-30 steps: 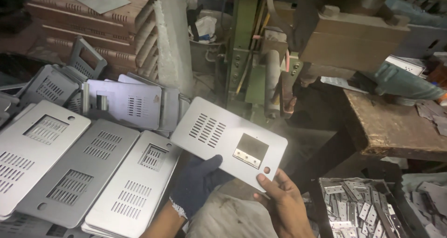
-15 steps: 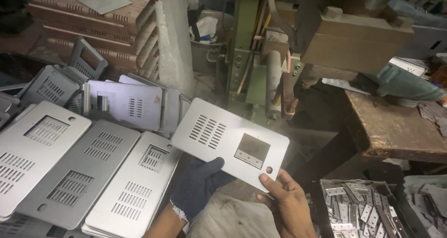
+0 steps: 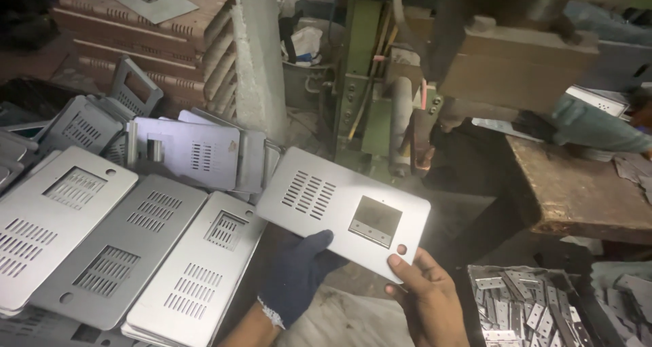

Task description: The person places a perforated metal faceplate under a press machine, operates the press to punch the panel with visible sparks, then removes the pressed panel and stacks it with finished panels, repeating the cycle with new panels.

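Note:
I hold a flat grey metal panel (image 3: pixel 339 211) with rows of vent slots, a square window and a small round hole. My left hand (image 3: pixel 295 279), in a dark blue glove, grips the panel's near edge with the thumb lying on top. My bare right hand (image 3: pixel 424 296) pinches the panel's right near corner, thumb beside the round hole. The panel is tilted and raised above the floor, to the right of stacks of similar panels (image 3: pixel 102 245).
More slotted panels lean against a concrete pillar (image 3: pixel 261 55) and rusty stacked sheets (image 3: pixel 156 34). A green press machine (image 3: pixel 380 82) stands ahead. A worn wooden bench (image 3: pixel 584 194) is at right, where another person's sleeve (image 3: pixel 598 126) rests. A bin of small metal hinges (image 3: pixel 526 306) sits at lower right.
The panel has shifted slightly to the right and a little lower in view, still held by both hands. My left thumb now shows over its near edge.

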